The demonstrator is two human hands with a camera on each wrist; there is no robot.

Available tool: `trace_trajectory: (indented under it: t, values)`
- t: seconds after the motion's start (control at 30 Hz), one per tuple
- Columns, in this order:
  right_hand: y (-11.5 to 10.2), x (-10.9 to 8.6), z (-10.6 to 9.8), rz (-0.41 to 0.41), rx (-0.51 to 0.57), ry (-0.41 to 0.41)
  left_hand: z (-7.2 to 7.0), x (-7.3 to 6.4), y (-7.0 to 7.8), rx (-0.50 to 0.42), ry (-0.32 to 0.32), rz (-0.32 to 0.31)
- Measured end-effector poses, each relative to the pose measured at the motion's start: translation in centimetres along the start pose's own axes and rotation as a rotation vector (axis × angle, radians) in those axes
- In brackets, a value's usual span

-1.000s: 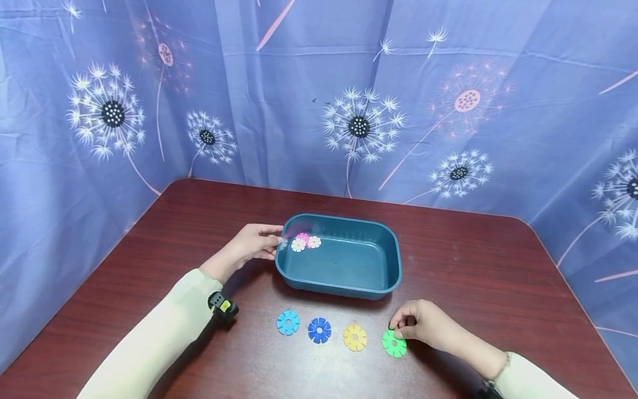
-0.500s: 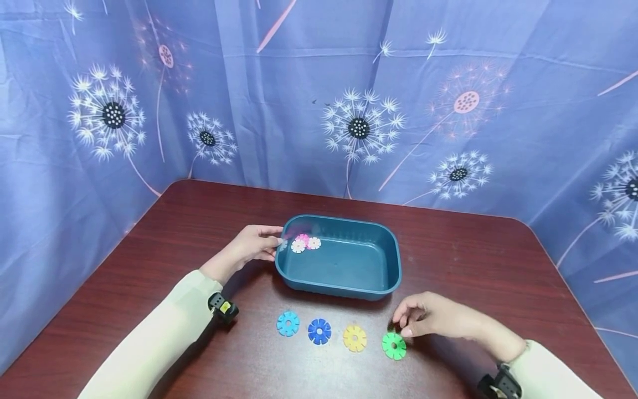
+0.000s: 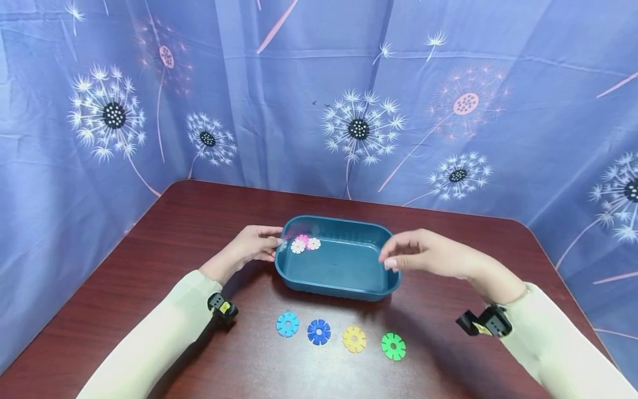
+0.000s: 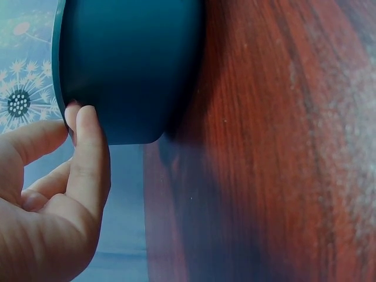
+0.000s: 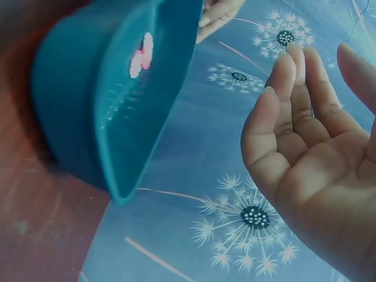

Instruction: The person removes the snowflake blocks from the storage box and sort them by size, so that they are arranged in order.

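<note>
Basin [image 3: 335,285] lies on the desk [image 3: 199,213], long axis left to right; the left hand [image 3: 253,242] pinches its left rim, while the empty right hand [image 3: 432,255] hangs apart near its right end, fingers loose.

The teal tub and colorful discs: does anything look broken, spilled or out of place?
Nothing stands out. The light blue disc, dark blue disc, yellow disc and green disc lie in a tidy row on the table; pink and white discs cluster inside the upright teal tub. No breakage or spill shows.
</note>
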State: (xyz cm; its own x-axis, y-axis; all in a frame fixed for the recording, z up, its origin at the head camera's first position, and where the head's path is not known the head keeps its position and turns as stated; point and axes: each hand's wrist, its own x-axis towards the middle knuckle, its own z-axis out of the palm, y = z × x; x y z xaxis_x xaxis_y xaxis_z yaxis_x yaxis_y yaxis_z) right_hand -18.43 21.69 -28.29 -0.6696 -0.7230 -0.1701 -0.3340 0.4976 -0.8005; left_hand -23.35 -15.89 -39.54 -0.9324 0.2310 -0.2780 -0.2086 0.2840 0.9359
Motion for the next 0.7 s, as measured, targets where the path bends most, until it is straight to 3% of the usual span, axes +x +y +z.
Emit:
trace_trajectory:
  t: [0.5, 0.7]
  values:
    - [-1.8, 7.8, -1.6, 0.078, -0.071, -0.028, 0.1, -0.1, 0.1, 0.006, -0.003, 0.001]
    - [-1.3, 11.4, -1.1, 0.026, -0.196, -0.118, -0.1, -0.2, 0.2, 0.009, 0.01, -0.008]
